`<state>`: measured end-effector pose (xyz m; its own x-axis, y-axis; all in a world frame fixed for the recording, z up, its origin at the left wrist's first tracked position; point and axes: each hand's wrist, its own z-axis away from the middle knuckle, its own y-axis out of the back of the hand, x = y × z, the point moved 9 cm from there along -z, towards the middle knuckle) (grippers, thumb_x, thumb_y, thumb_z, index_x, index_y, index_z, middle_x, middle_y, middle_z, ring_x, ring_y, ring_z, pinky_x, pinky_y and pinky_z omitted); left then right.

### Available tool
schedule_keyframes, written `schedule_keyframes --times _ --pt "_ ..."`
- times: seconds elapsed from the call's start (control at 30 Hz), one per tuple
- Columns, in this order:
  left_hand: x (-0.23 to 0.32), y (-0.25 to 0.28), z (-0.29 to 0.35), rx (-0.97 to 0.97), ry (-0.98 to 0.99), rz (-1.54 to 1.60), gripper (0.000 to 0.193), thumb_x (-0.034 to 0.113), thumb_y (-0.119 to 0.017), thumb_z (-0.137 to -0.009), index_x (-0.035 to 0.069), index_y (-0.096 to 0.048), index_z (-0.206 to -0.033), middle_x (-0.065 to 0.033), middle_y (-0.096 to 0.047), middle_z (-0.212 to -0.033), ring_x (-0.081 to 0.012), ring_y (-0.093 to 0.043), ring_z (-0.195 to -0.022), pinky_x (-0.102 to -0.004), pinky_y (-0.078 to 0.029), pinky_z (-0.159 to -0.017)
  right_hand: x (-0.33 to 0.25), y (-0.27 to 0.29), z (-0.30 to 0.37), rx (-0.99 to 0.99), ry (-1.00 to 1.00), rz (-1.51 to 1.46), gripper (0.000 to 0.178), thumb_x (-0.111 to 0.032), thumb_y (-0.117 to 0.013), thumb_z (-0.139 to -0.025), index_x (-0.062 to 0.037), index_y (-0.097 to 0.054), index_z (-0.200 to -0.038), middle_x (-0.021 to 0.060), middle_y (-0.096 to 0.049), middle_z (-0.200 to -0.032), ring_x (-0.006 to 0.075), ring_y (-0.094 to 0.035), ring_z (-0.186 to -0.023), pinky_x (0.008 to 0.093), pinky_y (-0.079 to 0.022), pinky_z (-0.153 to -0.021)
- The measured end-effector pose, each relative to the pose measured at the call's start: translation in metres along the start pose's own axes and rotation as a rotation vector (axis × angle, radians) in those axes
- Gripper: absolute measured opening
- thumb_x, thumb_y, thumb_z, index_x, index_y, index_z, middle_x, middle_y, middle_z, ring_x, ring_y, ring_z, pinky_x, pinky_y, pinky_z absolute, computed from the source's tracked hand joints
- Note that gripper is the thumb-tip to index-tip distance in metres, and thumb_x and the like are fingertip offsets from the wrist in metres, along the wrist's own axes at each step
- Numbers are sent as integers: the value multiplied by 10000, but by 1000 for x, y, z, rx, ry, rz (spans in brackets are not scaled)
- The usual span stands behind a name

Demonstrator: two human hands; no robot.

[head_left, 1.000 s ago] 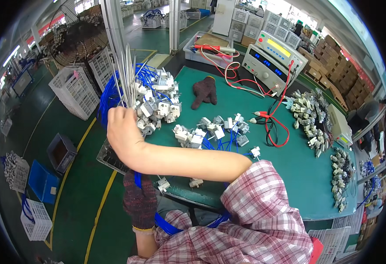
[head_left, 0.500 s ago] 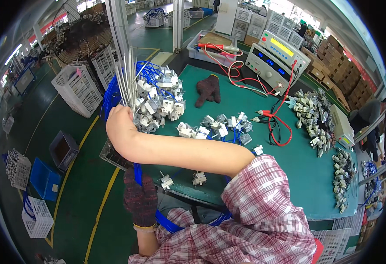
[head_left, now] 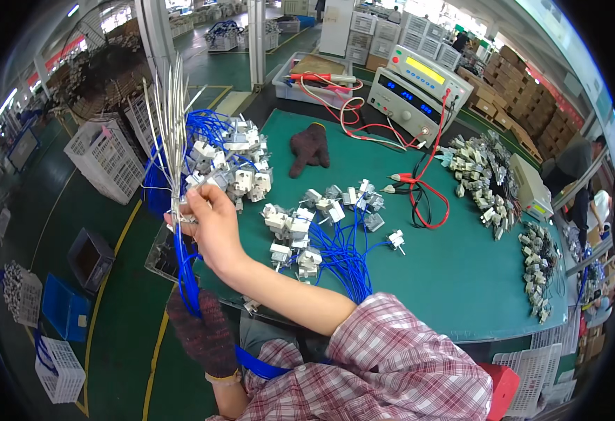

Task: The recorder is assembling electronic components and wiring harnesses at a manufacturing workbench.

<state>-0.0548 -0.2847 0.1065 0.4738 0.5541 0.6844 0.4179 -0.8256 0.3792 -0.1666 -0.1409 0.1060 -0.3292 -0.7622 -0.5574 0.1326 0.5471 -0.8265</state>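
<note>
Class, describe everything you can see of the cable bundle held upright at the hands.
The cable bundle is blue and plastic-looking below; above, thin silvery-grey strands fan unevenly upward, their material uncertain. It stands roughly upright, leaning slightly, at the left end of the green table. The gloved left hand grips its blue lower part. The bare right hand has curled fingers against it near where the colours meet; whether they squeeze it is unclear.

R hand (head_left: 214, 223) now lower on wire bndl (head_left: 172, 133).
</note>
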Motion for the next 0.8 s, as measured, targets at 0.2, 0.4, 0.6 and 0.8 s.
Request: schedule_keyframes --times 0.2,0.4,0.6,0.8 --pt "-1 -12 8 -179 149 187 347 235 -614 -891 8 -536 -1142 -119 -569 -957 -224 -570 -807 -325 -465 -719 24 23 -11 -94 -325 -333 149 -98 -517 -915 14 -544 -1009 102 -604 -920 228 -614 -855 383 -551 -744" --pt "2 -17 11 -147 6 234 330 177 -666 -853 -1 -551 -1106 -82 -593 -843 -170 -559 -648 -281 -473 -600 -3 -7 -3 -447 -485 -423 130 -23 -546 -859 53 -500 -954 93 -467 -884 187 -532 -743 273 -562 -644" --pt "20 -15 10 -243 85 353 330 203 -638 -873 -11 -543 -1107 -131 -598 -893 -188 -590 -716 -295 -488 -636 -10 -6 3 -426 -449 -358 131 -10 -553 -861 45 -474 -951 80 -451 -868 159 -519 -717 245 -569 -648" --pt "31 -9 22 -237 -45 104 326 268 -602 -897 9 -540 -1084 -95 -542 -875 -198 -536 -769 -324 -445 -696 -16 -16 23 -499 -477 -473 129 -40 -546 -890 32 -439 -896 53 -396 -856 111 -478 -708 239 -596 -653"
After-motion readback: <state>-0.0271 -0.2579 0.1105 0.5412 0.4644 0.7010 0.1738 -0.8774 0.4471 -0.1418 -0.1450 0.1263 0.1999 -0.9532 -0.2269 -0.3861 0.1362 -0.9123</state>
